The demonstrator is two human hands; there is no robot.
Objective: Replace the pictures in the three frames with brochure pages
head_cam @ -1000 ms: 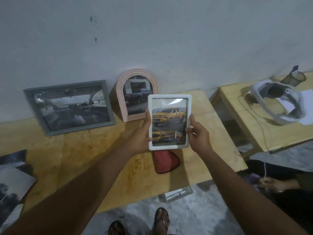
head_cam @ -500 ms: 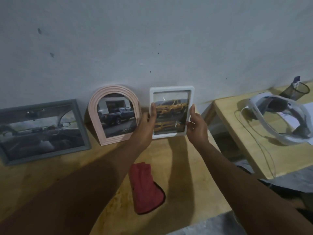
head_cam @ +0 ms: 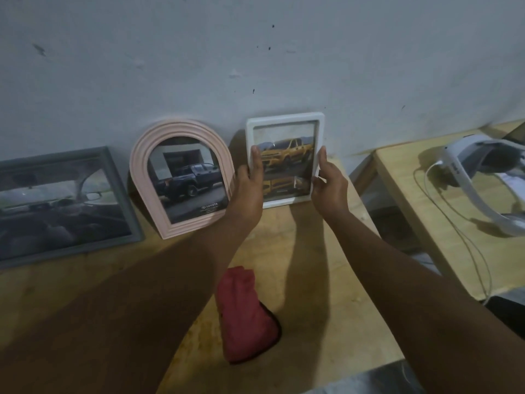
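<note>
Grey frame (head_cam: 62, 206): left part cut off by the picture's edge. Pink arched frame (head_cam: 181, 177): lower right corner hidden behind the left hand (head_cam: 245, 191), which also covers the left edge of the white frame (head_cam: 285, 159). Headset (head_cam: 457, 177): cropped at right. Small print beneath the TOYOTA logo: illegible.

The pink arched frame (head_cam: 139, 172) crowds just left of my left grip (head_cam: 245, 186); the wall (head_cam: 284, 66) blocks behind the white frame (head_cam: 287, 160). Right of my right grip (head_cam: 329, 186) the table (head_cam: 326, 294) is open; a red cloth (head_cam: 247, 317) lies nearer me.
</note>
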